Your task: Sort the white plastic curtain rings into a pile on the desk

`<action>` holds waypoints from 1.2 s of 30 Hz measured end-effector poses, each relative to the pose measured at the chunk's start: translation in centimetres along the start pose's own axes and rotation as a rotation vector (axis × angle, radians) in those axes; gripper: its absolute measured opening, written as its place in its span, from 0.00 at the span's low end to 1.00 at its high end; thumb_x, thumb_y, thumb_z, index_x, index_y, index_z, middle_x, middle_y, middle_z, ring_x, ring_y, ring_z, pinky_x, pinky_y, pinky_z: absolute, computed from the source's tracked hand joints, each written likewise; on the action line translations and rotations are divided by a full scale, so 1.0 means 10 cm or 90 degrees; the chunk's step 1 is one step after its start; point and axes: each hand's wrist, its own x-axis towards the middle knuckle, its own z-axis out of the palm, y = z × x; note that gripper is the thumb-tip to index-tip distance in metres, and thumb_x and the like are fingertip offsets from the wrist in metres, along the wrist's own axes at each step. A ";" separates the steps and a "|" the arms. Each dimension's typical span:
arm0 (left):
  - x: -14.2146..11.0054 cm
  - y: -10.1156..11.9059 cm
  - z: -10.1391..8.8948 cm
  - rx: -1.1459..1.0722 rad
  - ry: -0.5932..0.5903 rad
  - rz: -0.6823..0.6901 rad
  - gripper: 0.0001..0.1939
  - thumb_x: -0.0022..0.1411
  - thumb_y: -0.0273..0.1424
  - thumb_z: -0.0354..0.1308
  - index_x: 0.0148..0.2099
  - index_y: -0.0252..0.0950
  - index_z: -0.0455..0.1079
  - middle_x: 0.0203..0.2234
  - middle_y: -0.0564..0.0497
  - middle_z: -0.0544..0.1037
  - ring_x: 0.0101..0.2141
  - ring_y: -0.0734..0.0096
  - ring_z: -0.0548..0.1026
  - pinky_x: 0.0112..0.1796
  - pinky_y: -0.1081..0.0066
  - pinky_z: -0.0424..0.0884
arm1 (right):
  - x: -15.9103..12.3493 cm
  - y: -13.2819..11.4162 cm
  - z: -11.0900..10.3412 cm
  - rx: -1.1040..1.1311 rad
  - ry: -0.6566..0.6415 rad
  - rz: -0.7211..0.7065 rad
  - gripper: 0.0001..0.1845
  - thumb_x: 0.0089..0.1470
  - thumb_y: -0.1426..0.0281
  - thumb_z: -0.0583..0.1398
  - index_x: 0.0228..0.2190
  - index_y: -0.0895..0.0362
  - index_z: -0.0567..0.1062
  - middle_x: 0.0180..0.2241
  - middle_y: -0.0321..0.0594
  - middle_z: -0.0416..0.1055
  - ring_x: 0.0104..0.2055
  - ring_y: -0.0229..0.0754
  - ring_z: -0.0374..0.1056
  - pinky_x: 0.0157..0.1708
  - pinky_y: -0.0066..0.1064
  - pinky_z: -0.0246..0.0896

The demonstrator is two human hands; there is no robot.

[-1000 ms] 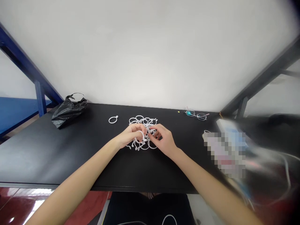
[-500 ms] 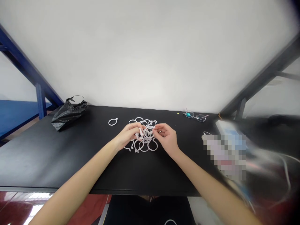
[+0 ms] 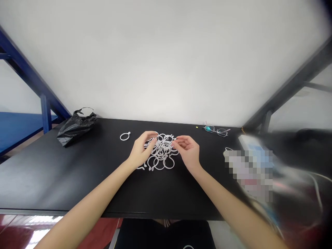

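Note:
Many thin white plastic rings (image 3: pixel 159 164), with small knobs or clasp ends, lie in an overlapping heap on the black table (image 3: pixel 85 180). At the heap's left edge is my left hand (image 3: pixel 141 148), thumb and fingers apart with nothing visibly held. My right hand (image 3: pixel 188 150) is on the right side, its fingers curled and its thumb and fingertips pinching at the edge of a white ring (image 3: pixel 167 144); the contact itself is partly hidden. One separate closed ring (image 3: pixel 125 136) lies to the left, away from the heap.
A crumpled black plastic bag (image 3: pixel 76 126) sits at the back left. Eyeglasses (image 3: pixel 216 130) lie near the wall at the right, beside a tiny yellow bit (image 3: pixel 196 127). A white box (image 3: pixel 250 141), blurred items and cables occupy the right side. Blue metal supports (image 3: pixel 46 112) rise at left.
My left hand has let go of the white ring piece it held and its fingers have spread, shifting slightly left. My right hand has moved a little to the right.

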 end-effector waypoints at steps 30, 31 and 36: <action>-0.08 0.06 0.03 0.188 -0.090 0.250 0.16 0.68 0.32 0.51 0.56 0.36 0.59 0.39 0.46 0.73 0.39 0.67 0.72 0.43 0.65 0.71 | -0.15 -0.01 0.03 -0.053 -0.185 -0.184 0.03 0.52 0.70 0.66 0.31 0.53 0.82 0.32 0.40 0.76 0.31 0.40 0.74 0.32 0.32 0.74; -0.08 0.07 0.03 0.182 -0.088 0.247 0.15 0.68 0.32 0.51 0.55 0.36 0.60 0.38 0.47 0.73 0.38 0.68 0.72 0.43 0.66 0.71 | -0.15 -0.01 0.03 -0.058 -0.186 -0.196 0.03 0.52 0.71 0.65 0.31 0.53 0.82 0.32 0.40 0.76 0.31 0.40 0.74 0.31 0.32 0.74; -0.09 0.09 0.05 0.169 -0.078 0.238 0.13 0.67 0.33 0.51 0.53 0.36 0.61 0.33 0.50 0.71 0.34 0.70 0.71 0.39 0.68 0.71 | -0.16 -0.04 0.03 -0.029 -0.197 -0.191 0.03 0.54 0.71 0.65 0.30 0.53 0.81 0.30 0.39 0.76 0.29 0.39 0.73 0.30 0.30 0.73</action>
